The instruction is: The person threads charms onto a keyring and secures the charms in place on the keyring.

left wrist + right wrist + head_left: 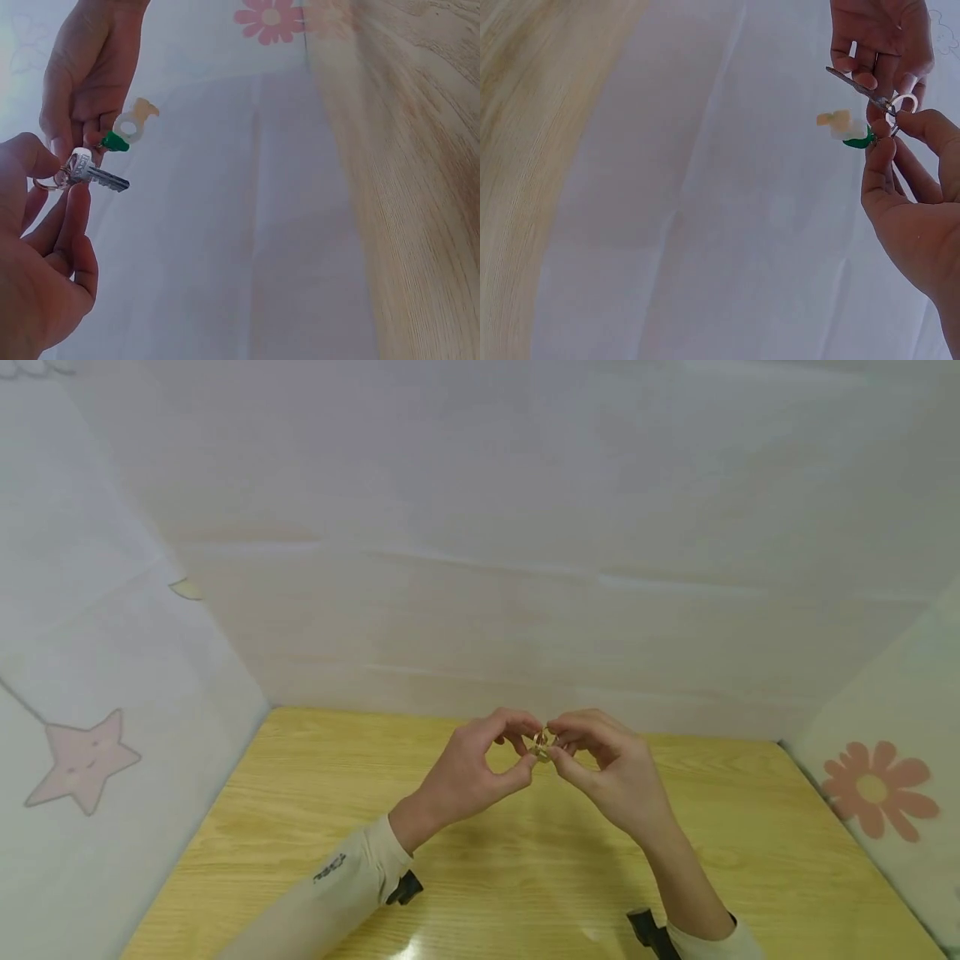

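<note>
Both hands meet above the far part of the table, fingertips close together around a metal key ring (45, 184). My left hand (468, 768) pinches the ring beside the head of a silver key (109, 178), whose blade points away from the fingers. My right hand (622, 777) pinches the ring from the other side with thumb and index finger, near a small charm (845, 124). That charm has a green part (859, 141), a white round part and a pale orange end, and it hangs free. Fingers hide part of the ring.
Beneath the hands lies a yellow wood-grain table (300, 827). A pale wall sheet (480, 635) rises at its back edge. Side sheets carry a pink star (86, 764) on the left and a red flower (872, 789) on the right. Black wrist mounts (405, 887) sit at both cuffs.
</note>
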Demonstrator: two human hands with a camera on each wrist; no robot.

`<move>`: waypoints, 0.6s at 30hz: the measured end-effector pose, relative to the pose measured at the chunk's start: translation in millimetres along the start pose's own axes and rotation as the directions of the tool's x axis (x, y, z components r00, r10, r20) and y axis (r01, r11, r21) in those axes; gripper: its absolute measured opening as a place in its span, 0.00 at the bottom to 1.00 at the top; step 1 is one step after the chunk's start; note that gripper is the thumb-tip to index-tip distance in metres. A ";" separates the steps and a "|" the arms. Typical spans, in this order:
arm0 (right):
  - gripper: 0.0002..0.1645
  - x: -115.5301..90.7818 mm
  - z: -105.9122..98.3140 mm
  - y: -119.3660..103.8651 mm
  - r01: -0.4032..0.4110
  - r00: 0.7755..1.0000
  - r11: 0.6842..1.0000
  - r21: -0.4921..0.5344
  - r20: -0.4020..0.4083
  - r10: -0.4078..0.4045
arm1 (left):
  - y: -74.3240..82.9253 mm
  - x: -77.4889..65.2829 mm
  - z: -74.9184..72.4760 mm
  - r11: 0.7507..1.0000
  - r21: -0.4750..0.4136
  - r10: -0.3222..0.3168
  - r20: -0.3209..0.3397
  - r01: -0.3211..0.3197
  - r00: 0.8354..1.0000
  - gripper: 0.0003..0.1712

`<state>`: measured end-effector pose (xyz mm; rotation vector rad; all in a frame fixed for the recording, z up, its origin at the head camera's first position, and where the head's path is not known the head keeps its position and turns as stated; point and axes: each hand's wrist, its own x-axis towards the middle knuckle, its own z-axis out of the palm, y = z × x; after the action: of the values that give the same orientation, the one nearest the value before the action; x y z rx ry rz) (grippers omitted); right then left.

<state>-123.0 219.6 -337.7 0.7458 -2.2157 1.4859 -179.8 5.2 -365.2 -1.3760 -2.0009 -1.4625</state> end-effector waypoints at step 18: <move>0.20 8.7 2.3 -2.2 0.053 0.995 0.972 -0.231 -0.071 -0.072 | 2.2 6.2 8.8 1.000 0.008 0.001 -0.092 0.000 0.996 0.19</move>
<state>-128.6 214.9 -332.1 0.6636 -2.2326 1.1837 -178.6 16.0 -363.4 -1.2810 -1.9475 -1.4881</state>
